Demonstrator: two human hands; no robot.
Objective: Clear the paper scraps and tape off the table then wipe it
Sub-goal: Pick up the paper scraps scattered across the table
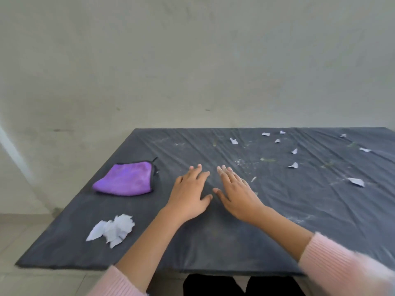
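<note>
Resting flat, fingers (201, 174) empty, paper scraps (295, 165) well right

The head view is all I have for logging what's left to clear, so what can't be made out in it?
- Table: right side cut off by the frame edge, so scraps there go unseen.
- Tape: thin greenish streaks too small and blurred to identify.
- Right sleeve: motion-blurred.
- Under the left hand and right hand: hidden by the palms.
</note>
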